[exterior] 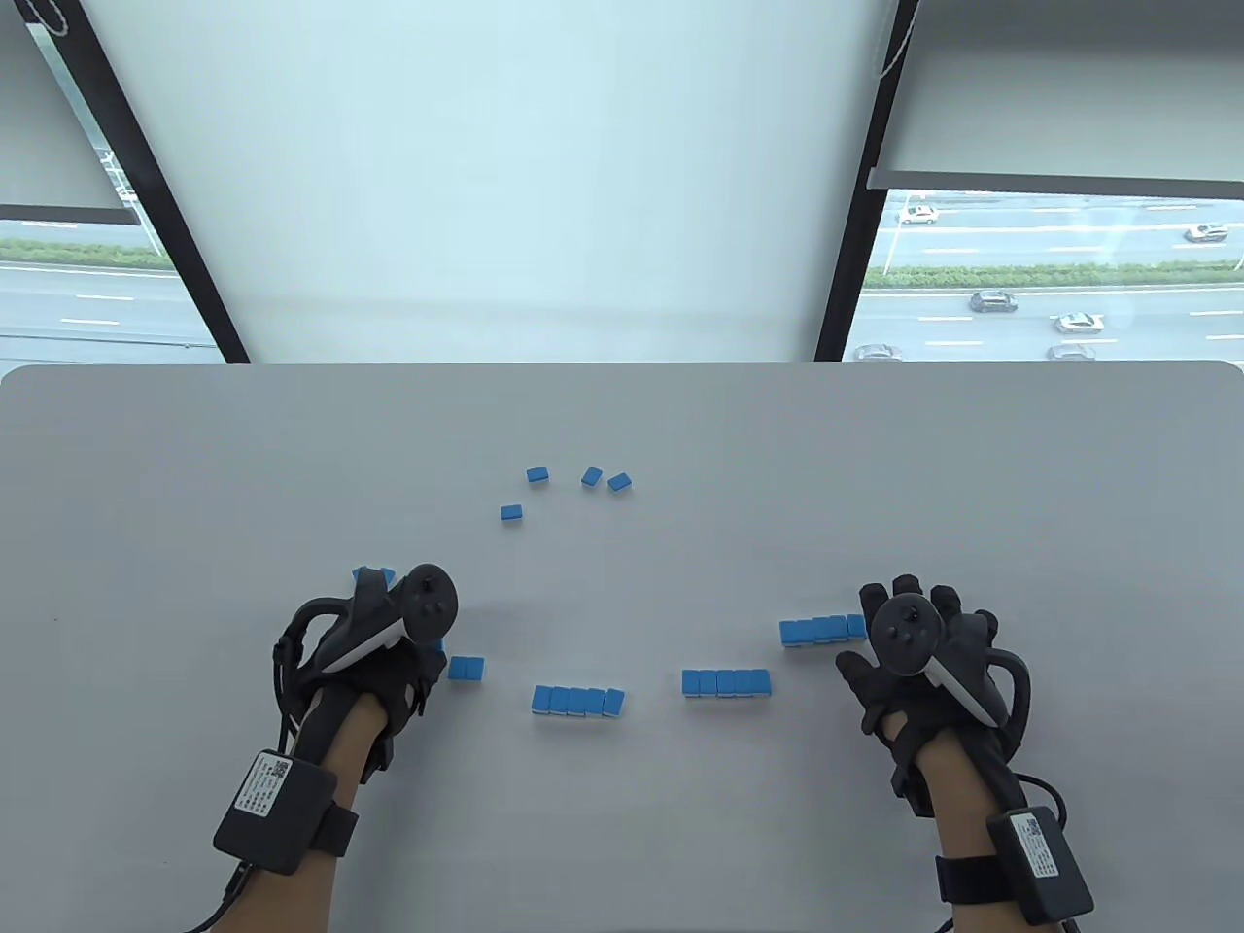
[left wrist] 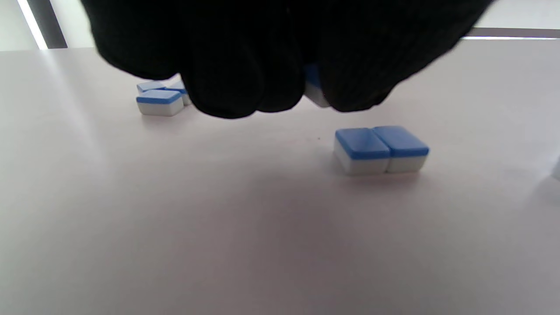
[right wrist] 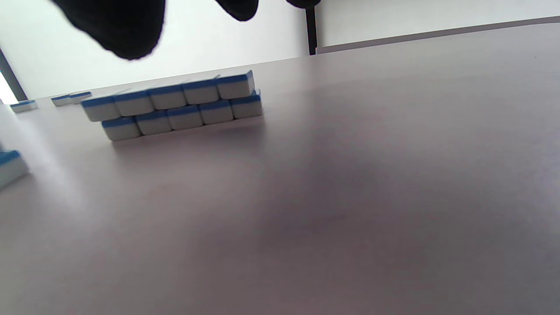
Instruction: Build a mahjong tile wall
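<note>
In the table view, the wall is judged part-built: short rows of blue-backed tiles lie along the near side of the table (exterior: 194,466), a pair of tiles (exterior: 466,668), a row of five (exterior: 578,701), a second row (exterior: 726,682) and a stacked row (exterior: 821,630) touching the right hand (exterior: 918,656), whose fingers are spread flat. The left hand (exterior: 374,641) is curled over tiles near a small cluster (exterior: 373,576). Four loose tiles (exterior: 573,489) remain further off, well apart from the rows. In the left wrist view, a tile (left wrist: 314,89) is seen pinched in the left grip, above and beside the pair; setting it flush against that pair is judged the next need, without the pair being knocked. In the right wrist view, the stacked row is shown two tiers high, the upper tier shifted sideways, and nothing is held by the right grip.
</note>
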Tool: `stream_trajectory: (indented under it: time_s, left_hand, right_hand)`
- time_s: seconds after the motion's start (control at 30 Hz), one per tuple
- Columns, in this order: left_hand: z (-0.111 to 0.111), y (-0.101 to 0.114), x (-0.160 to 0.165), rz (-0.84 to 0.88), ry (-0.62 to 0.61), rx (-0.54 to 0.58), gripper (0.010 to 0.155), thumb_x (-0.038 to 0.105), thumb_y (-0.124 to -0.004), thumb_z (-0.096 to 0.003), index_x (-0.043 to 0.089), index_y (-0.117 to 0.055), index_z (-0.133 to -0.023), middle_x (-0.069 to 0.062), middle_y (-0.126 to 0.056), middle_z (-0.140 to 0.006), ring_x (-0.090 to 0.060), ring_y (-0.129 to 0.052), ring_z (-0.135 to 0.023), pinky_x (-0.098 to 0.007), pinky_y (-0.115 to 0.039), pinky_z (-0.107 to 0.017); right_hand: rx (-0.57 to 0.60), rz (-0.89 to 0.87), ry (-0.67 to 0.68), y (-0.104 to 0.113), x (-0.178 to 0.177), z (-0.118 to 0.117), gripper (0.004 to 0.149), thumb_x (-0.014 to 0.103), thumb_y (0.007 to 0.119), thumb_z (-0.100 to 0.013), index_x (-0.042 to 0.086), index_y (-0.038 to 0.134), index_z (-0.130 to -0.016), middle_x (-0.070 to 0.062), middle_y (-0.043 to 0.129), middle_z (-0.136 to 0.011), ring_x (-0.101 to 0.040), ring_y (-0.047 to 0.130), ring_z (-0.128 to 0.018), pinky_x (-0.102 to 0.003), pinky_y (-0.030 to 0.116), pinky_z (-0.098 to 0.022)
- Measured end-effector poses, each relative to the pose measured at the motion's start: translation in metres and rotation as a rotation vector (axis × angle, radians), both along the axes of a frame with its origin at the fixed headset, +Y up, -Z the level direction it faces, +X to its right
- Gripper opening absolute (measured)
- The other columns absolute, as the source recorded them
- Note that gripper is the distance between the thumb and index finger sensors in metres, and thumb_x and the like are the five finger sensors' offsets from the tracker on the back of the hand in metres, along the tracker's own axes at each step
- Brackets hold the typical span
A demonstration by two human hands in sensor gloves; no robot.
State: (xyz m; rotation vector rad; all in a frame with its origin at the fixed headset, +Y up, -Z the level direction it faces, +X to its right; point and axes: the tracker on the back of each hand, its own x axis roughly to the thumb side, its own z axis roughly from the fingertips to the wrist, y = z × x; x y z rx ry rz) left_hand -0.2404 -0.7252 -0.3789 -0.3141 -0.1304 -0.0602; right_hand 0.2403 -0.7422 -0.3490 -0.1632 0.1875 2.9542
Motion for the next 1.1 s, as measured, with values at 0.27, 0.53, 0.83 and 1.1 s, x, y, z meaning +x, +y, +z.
stream_trajectory:
  time_s: [0.27, 0.53, 0.83, 1.1]
  left_hand:
    - [0.0, -0.011, 0.007, -0.105, 0.004, -0.069, 0.06, 0.04, -0.087, -0.0427, 0.025, -0.067, -0.097, 0.002, -0.082, -0.092, -0.023, -0.091, -0.073, -0.054, -0.075, -0.062]
    - [-0.001, -0.017, 0.01, -0.122, -0.01, -0.083, 0.058, 0.04, -0.087, -0.043, 0.029, -0.067, -0.097, 0.004, -0.082, -0.091, -0.022, -0.09, -0.074, -0.053, -0.075, -0.062]
    - [-0.002, -0.018, 0.009, -0.119, -0.009, -0.082, 0.058, 0.041, -0.087, -0.0425, 0.032, -0.068, -0.097, 0.005, -0.083, -0.09, -0.022, -0.09, -0.075, -0.053, -0.075, -0.062]
    - [-0.005, -0.01, 0.001, -0.06, 0.01, -0.129, 0.066, 0.047, -0.086, -0.0422, 0.03, -0.064, -0.101, 0.002, -0.079, -0.097, -0.026, -0.088, -0.079, -0.055, -0.073, -0.064]
  right_hand:
    - [-0.004, 0.004, 0.002, 0.0, -0.001, 0.0, 0.077, 0.059, 0.071, -0.041, 0.032, 0.036, -0.105, -0.002, 0.024, -0.113, -0.043, 0.019, -0.1, -0.065, 0.013, -0.064]
    - [-0.005, 0.006, 0.0, 0.0, -0.001, 0.0, 0.078, 0.059, 0.071, -0.041, 0.032, 0.036, -0.105, -0.002, 0.024, -0.113, -0.043, 0.019, -0.1, -0.066, 0.013, -0.064]
    - [-0.007, 0.007, 0.001, -0.001, -0.001, 0.0, 0.077, 0.059, 0.071, -0.041, 0.032, 0.037, -0.105, -0.002, 0.024, -0.113, -0.043, 0.019, -0.1, -0.066, 0.013, -0.064]
    - [-0.008, 0.008, 0.001, -0.001, -0.001, 0.0, 0.077, 0.059, 0.071, -0.041, 0.032, 0.037, -0.105, -0.002, 0.024, -0.113, -0.043, 0.019, -0.1, -0.066, 0.013, -0.064]
